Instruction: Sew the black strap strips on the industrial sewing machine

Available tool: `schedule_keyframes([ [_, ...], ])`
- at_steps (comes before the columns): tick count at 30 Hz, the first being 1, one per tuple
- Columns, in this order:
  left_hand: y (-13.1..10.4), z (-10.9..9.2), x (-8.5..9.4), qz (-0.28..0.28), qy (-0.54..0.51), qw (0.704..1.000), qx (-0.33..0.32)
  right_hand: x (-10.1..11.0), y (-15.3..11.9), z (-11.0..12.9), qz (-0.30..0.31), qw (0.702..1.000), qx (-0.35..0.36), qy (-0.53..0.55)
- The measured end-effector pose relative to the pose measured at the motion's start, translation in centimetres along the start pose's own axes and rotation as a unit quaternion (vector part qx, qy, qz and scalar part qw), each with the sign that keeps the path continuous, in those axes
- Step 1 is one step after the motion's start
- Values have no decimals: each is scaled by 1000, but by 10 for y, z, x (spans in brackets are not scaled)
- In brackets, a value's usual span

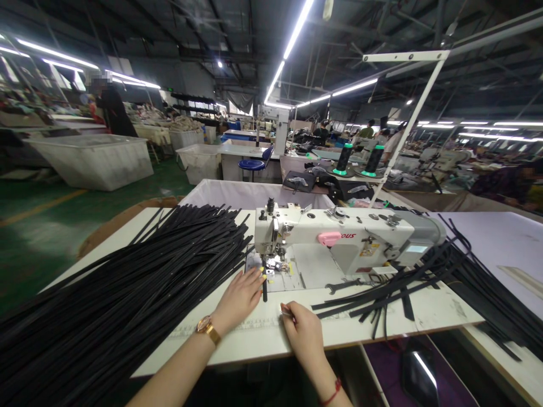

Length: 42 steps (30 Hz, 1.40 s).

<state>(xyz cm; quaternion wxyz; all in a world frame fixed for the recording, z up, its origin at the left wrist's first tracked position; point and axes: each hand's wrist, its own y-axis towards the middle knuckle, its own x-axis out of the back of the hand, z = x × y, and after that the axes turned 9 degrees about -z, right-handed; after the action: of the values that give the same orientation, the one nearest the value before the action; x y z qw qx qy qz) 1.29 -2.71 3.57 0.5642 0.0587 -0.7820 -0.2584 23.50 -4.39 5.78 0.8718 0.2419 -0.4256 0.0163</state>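
Note:
A white sewing machine stands on the work table, its lamp lighting the needle area. Below the presser foot a short end of black strap sticks out towards me. My left hand lies flat beside it with fingers stretched out, fingertips at the strap near the foot. My right hand is closed just above the table front, to the right of the strap. Something small and thin seems pinched in it, mostly hidden by the fingers. A large pile of black straps covers the table's left side.
More black straps lie at the right, near a wrench on the tabletop. Two black thread cones stand behind the machine. A white bin is beyond the table, and a dark phone-like object lies below its right front edge.

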Motion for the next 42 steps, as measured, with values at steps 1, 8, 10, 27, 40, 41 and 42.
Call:
schedule_keyframes([
  [1, 0, 0, 0, -1, -2, 1000, 0, 0, 0, 0, -2, 1000, 1, 1],
  [8, 0, 2, -4, -11, -2, 1000, 1, -1, -1, -1, 2, 1000, 3, -2],
  [10, 1, 1, -3, -6, 4, 1000, 2, -1, -1, -2, 4, 1000, 4, -5],
  [27, 7, 0, -2, 22, 25, 999, 5, 1, 0, 0, 15, 1000, 3, -13],
  [40, 12, 8, 2, 20, -12, 1000, -12, -4, -1, -5, 12, 1000, 11, -21],
  [41, 15, 11, 4, 14, -20, 1000, -14, -4, -1, -5, 11, 1000, 9, -21],
  [42, 20, 15, 6, 9, -29, 999, -13, -4, -1, -5, 12, 1000, 8, -21],
])
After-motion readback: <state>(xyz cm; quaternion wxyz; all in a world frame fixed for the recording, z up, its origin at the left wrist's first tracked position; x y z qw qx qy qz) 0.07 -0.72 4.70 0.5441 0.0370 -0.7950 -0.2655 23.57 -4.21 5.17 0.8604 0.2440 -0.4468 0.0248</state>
